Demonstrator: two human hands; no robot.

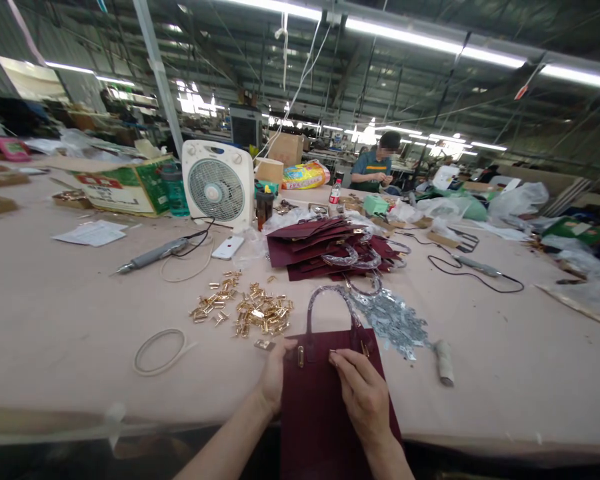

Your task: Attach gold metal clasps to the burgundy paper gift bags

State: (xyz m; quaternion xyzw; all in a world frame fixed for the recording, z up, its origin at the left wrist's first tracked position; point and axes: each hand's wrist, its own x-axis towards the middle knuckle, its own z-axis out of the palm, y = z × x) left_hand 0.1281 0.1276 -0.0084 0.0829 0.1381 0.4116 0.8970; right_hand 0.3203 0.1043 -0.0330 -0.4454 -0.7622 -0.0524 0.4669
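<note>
A dark red bag panel (320,407) with a wrapped handle (333,291) lies at the near table edge. My left hand (275,373) is closed on its left edge, thumb on top near a gold fitting (301,356). Over the panel's upper part, my right hand (363,390) pinches a small gold piece (333,353). Another gold fitting (365,349) sits by the handle's right end. Beyond are a pile of gold fittings (263,312), silver metal plates (395,323) and stacked dark red panels (320,243).
An electric screwdriver (153,255), a phone (229,247) and a fan (219,183) stand or lie left of the stack. Coiled tape (160,352) is at left, a wrapped roll (444,363) at right. Another tool (477,265) lies farther right. A person (375,167) sits across the table.
</note>
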